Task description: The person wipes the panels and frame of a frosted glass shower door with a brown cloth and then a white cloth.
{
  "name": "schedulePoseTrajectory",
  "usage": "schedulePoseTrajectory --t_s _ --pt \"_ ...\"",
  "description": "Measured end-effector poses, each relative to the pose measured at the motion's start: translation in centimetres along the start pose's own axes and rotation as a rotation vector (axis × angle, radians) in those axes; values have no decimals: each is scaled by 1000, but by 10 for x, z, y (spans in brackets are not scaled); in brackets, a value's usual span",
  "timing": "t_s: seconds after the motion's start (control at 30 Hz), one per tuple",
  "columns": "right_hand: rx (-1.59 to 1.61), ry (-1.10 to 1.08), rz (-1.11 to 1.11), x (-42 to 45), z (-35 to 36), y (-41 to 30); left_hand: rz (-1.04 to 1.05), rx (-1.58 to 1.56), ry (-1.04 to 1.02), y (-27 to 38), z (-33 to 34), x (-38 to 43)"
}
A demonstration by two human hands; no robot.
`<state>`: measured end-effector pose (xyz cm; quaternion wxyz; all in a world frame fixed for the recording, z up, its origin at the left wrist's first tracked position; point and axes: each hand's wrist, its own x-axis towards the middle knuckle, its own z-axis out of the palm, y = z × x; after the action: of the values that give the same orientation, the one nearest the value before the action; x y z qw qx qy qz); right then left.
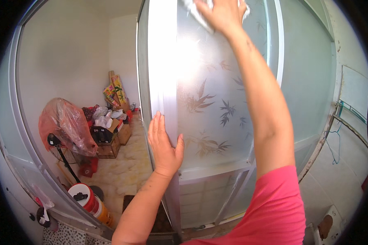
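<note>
A frosted glass door panel (214, 128) with a leaf pattern stands before me in a pale metal frame (164, 76). At the top of the view my right hand (224, 15) presses a white cloth (199, 13) against the glass; the upper part of the cloth is cut off by the picture's edge, and hand and cloth are slightly blurred. My left hand (165, 144) lies flat on the frame's vertical edge, its thumb apart from the fingers, holding nothing.
Left of the panel, the doorway shows a standing fan (56, 142) under a reddish plastic bag (64, 122), wooden crates (109, 148) with bags, and a bucket (84, 199) with a white lid. A blue hanger (335, 147) hangs from a rail at right.
</note>
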<state>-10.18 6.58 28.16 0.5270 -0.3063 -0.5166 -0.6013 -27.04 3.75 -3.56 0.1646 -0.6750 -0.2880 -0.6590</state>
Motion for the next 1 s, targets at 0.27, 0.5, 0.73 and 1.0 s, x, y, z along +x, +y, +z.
schedulePoseTrajectory --t_s 0.27,0.5,0.73,1.0 --pt "103 -478 -153 -205 -116 -18 -28 21 17 2 2 -3" --pt "-249 -789 -471 -231 -194 36 -4 11 47 2 10 -4" --pt "-354 -234 176 -67 -121 89 43 39 61 1 10 -7" --pt "-158 -126 147 -110 -111 107 61 66 96 -1 18 -7"
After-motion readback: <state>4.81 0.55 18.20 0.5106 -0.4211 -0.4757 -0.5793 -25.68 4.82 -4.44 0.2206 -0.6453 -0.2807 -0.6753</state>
